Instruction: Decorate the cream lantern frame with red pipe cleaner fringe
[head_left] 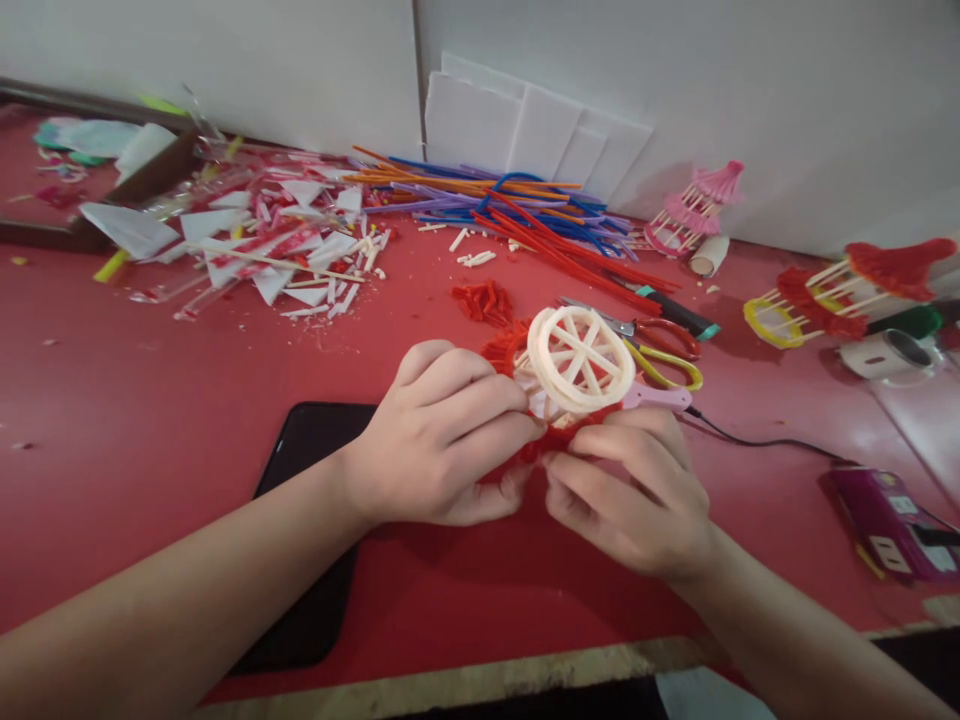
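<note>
Between my hands is a small craft tower with a round cream wheel-like end (581, 358), thin sticks and red ruffled trim (504, 346). My left hand (457, 440) pinches the red trim from the left, its fingers curled. From the right, my right hand (637, 490) grips the near edge of the same trim with closed fingers; the fingertips of both hands almost meet. The tower lies tilted, and its lower part is hidden by my fingers. Just behind it lie scissors with yellow handles (675, 368), red-handled pliers (667, 335) and a pale pink tool (660, 397).
Orange, blue and red fuzzy stems (540, 235) lie at the back beside scraps (277, 240). A pink tower (694, 210), a red-and-yellow tower (832, 295) and a mug (889, 355) are at right. A black tablet-like slab (300, 590) lies under my left arm; a power strip (896, 525) sits right.
</note>
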